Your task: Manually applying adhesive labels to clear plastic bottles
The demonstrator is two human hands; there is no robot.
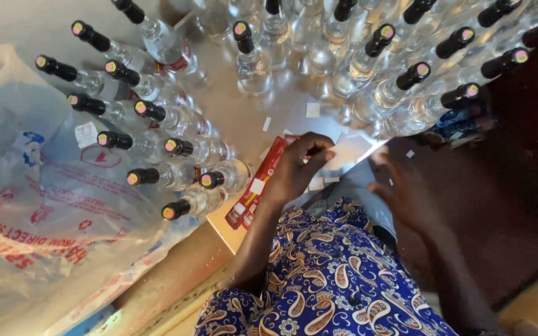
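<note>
Nearest, a blue paisley garment (325,274) covers the person's lap at the bottom of the view. Above it the left hand (297,168) rests at the table (231,106) edge, fingers (316,148) curled together, pinching what looks like a small white sticker; the piece itself is too small to make out. Under that wrist lies a red strip of labels (253,186), long and narrow, with white squares on it, angled toward the bottles. The right hand (403,190) is blurred just beside a pale sheet (350,152); whether its grip is apart or together I cannot tell.

Small white paper squares (312,109) lie scattered on the table between the hands and the bottles. To the left a large clear plastic bag (38,205) with red and blue printing spreads over the table edge. Beyond, clear glass bottles (185,149) with black caps (179,208) stand in rows at left and crowd the far side, each cap topped by a round pinkish-yellow sticker (205,180). Some left bottles carry red-and-white labels. At far right a blue packet (462,121) sits by the bottles, against the dark floor.
</note>
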